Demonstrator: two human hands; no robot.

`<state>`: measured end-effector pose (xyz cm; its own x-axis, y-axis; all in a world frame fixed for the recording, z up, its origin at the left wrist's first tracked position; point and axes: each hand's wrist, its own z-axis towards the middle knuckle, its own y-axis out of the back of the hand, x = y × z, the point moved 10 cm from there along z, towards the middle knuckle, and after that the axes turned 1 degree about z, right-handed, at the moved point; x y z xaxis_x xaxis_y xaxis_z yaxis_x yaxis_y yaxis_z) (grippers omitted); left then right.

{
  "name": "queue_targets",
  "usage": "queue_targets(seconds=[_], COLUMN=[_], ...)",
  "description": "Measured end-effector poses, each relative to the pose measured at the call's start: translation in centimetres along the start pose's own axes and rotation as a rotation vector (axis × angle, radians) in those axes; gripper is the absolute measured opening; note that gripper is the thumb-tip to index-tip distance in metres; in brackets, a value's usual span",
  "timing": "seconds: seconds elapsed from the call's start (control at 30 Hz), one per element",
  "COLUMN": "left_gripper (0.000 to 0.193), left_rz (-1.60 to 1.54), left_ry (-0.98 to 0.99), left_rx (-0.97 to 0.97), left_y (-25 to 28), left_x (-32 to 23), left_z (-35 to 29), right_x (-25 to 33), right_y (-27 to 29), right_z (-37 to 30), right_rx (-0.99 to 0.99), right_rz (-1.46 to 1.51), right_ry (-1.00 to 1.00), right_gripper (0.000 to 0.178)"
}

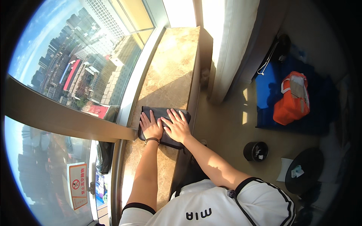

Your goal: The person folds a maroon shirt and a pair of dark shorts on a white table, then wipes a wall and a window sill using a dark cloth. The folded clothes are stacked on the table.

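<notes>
A dark grey, flat zippered pouch (171, 141) lies on the brown marble windowsill (169, 56), close to its room-side edge. My left hand (151, 128) rests palm down on the pouch's left part, fingers spread, with a dark bracelet at the wrist. Beside it my right hand (177, 126) is laid flat over the middle and right part, its fingers also apart. Both palms press on the top face and neither grips it. What the pouch holds, if anything, cannot be seen.
A window with a metal frame (128, 79) borders the sill on the left. White curtains (230, 49) hang at the far right of the sill. On the floor to the right are a black bin (255, 151), a dark round table (304, 171) and an orange bag (290, 103) on something blue.
</notes>
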<state>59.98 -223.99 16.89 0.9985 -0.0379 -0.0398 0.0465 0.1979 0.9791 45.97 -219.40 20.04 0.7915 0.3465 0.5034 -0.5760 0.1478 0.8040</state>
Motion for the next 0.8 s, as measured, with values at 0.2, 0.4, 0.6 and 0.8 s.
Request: queue_targets(seconds=[0.2,0.4,0.6,0.8], left_gripper=[0.064,0.066,0.065,0.065], left_rz=[-0.051,-0.056,-0.044,-0.027], left_ry=[-0.003,-0.003,-0.024,-0.057], left_rx=[0.001,-0.033,-0.053,-0.037], left_y=[-1.7,-4.1,-5.9,-7.6], left_x=[-4.4,-9.2,-13.9,-16.9], left_z=[9.5,18.6,26.8,33.8], right_x=[-7.0,-14.0,-19.9,-25.1], right_y=[0.8,2.1,4.5,5.5], right_z=[7.5,15.1,21.4,26.6], right_rx=[0.002,0.010,-0.094,-0.115], right_rz=[-0.090,-0.166,-0.089,-0.060], right_ry=[0.023,0.044,0.001,-0.063], right_gripper=[0.048,0.052,0.049,0.048])
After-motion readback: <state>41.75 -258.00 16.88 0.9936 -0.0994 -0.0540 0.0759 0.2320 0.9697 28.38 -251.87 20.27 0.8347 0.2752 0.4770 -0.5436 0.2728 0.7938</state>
